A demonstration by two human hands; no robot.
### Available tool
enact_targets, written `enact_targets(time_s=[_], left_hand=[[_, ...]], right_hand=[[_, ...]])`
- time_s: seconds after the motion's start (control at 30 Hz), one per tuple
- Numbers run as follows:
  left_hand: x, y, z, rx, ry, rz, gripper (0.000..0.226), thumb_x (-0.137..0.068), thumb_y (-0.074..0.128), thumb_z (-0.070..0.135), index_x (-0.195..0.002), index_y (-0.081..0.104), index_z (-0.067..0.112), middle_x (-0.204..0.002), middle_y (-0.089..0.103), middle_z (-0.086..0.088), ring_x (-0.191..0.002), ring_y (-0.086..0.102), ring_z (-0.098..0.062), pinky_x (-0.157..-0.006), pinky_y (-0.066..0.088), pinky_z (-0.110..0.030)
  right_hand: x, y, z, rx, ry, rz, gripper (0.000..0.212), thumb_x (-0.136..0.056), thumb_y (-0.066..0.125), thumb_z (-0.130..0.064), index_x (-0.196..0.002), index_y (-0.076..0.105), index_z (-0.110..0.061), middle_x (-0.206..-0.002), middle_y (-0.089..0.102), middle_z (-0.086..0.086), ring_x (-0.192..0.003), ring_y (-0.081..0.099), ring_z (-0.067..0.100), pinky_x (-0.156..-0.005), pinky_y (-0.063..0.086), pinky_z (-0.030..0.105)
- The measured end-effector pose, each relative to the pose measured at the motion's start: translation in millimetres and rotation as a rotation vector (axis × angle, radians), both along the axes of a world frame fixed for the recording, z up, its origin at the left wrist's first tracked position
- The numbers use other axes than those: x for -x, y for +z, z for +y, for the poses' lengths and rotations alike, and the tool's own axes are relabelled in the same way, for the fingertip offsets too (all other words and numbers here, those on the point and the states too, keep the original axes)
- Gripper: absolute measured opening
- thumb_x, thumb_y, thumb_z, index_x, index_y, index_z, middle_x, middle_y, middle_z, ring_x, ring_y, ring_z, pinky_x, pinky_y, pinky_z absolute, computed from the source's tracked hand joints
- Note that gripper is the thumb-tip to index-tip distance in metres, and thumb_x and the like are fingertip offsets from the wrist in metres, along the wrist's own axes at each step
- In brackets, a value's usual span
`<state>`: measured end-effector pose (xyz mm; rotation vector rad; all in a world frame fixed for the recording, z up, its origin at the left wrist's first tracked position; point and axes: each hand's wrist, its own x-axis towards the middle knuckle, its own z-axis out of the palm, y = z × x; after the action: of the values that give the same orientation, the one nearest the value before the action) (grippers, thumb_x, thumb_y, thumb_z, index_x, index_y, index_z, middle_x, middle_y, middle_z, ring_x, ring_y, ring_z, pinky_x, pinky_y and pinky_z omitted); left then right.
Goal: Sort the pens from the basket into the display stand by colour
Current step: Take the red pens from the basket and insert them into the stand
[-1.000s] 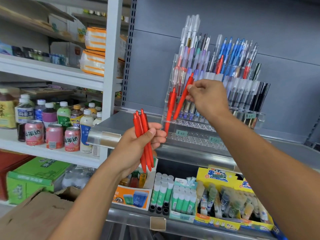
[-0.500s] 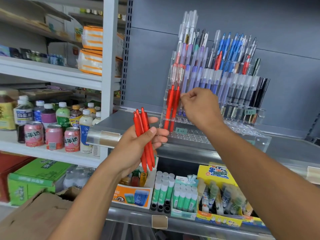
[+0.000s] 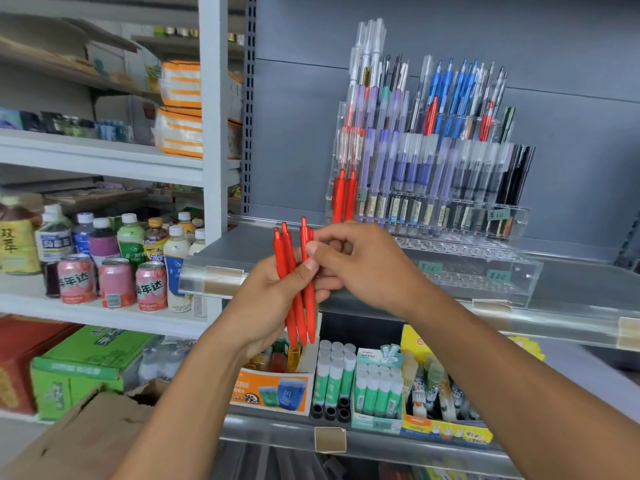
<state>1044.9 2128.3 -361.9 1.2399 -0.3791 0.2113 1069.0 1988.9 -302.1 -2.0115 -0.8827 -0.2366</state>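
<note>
My left hand [image 3: 273, 299] grips a bunch of three red pens [image 3: 294, 306], held upright in front of the shelf edge. My right hand [image 3: 363, 268] has come to the bunch and pinches the rightmost red pen [image 3: 308, 292] near its top. Behind them on the grey shelf stands the clear tiered display stand [image 3: 485, 275]. Two red pens [image 3: 343, 195] stand in its left end. Purple, blue, clear and black pens fill the rows to their right. No basket is in view.
Drink bottles and pink cans [image 3: 114, 278] fill the white shelf at left. Glue sticks [image 3: 336, 375] and boxed stationery sit on the shelf below the stand. A cardboard box [image 3: 79, 441] is at the lower left. The stand's front lower rows hold no pens.
My right hand let go of the red pen it set into the stand's left end, then came down to the bunch in my left hand and took hold of one pen.
</note>
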Motion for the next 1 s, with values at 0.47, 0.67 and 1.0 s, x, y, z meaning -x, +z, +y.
enact_targets(time_s=[0.47,0.67,1.0], left_hand=[[-2,-2,3,-0.096,0.089,-0.024,0.023,-0.097,0.050,0.015,-0.112,0.066,0.009,-0.093,0.074,-0.007,-0.090,0.070,-0.020,-0.080,0.056,-0.027],[-2,-1,1,-0.061,0.121,-0.015,0.022,-0.099,0.047,0.011,-0.114,0.063,0.011,-0.107,0.074,-0.008,-0.104,0.070,-0.021,-0.089,0.056,-0.027],[-2,-1,1,-0.027,0.173,0.007,0.018,-0.098,0.048,0.010,-0.104,0.065,0.010,-0.094,0.076,-0.005,-0.092,0.072,-0.016,-0.085,0.058,-0.026]], right_hand=[[-11,1,-5,-0.167,-0.123,0.031,0.013,-0.094,0.062,-0.026,-0.088,0.067,-0.016,-0.071,0.071,-0.001,-0.066,0.066,0.003,-0.070,0.054,0.027],[-17,28,-21,-0.316,-0.217,-0.004,0.013,-0.095,0.062,-0.022,-0.084,0.068,-0.017,-0.072,0.071,-0.001,-0.065,0.068,0.006,-0.065,0.056,0.021],[-35,62,-26,-0.352,-0.389,-0.209,0.018,-0.098,0.057,-0.024,-0.081,0.063,-0.023,-0.073,0.068,-0.002,-0.071,0.070,0.022,-0.067,0.059,0.038]])
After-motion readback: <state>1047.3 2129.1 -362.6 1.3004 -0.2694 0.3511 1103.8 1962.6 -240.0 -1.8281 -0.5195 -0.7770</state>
